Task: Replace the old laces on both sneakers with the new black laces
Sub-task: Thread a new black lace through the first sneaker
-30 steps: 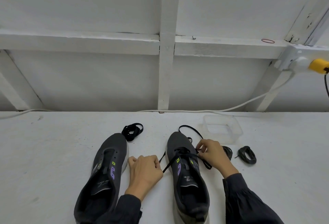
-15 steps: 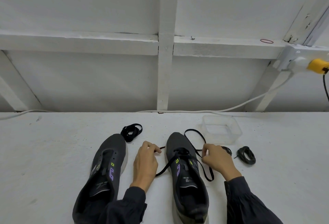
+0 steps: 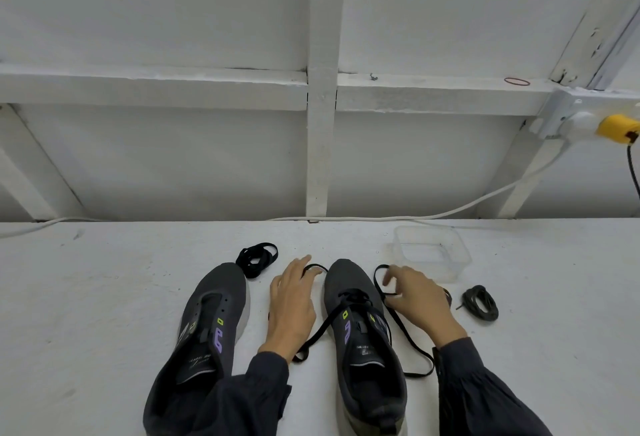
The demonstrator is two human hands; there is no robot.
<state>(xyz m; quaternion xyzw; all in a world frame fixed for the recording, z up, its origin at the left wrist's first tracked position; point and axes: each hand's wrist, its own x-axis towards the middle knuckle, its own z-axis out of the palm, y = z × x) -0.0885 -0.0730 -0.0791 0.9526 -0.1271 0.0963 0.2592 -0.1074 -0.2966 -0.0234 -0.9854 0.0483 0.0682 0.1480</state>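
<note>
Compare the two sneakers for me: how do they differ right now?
The left sneaker has bare eyelets; the right sneaker has a black lace through its front eyelets, ends trailing either side. The left sneaker lies slanted, toe leaning right; the right sneaker points nearly straight ahead. Both are dark grey with purple and yellow-green marks.

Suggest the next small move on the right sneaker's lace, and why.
Probably: left hand pinches the black lace end beside it and threads it through the right sneaker's next free eyelet. The lace crosses only the eyelets nearest the toe; both ends lie loose on the table.
</note>
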